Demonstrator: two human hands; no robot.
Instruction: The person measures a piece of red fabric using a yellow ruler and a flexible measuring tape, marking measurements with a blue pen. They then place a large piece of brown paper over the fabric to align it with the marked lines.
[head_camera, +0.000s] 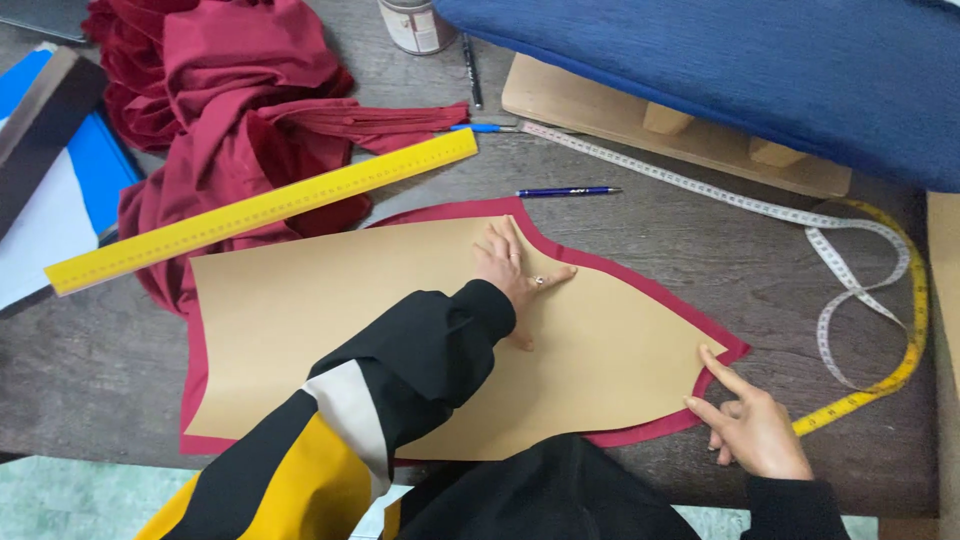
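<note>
Two hands were on the work, both open and gripping nothing. My left hand (512, 275) lay flat, palm down and fingers spread, on the upper middle of the tan paper pattern (330, 340), close to its top edge, with the thumb stretched out to the right. A small ring showed on that hand. My black sleeve (420, 360), with its white and yellow panels lower down, crossed the pattern from below. My right hand (752, 425) rested on the wooden table (620, 225) just off the pattern's pointed right end, its index finger stretched out so the tip touched the narrow border there; the other fingers were loosely curled.

The pattern lay flat on a piece of dark red fabric (640, 268) cut to nearly the same outline, so only a thin red margin showed around it. It stretched from the table's left part to the tip beside my right hand.

A long yellow ruler (260, 210) lay slanted above the pattern's left half, resting partly on a heap of bunched red cloth (220, 90). A blue pen (565, 191) sat just above the pattern, near my left fingertips. A measuring tape (850, 260) looped across the table to the right, its yellow stretch passing just beside my right hand. A blue padded board (740, 70) stood at the top right, and a small tin (413, 25) at the top edge.
</note>
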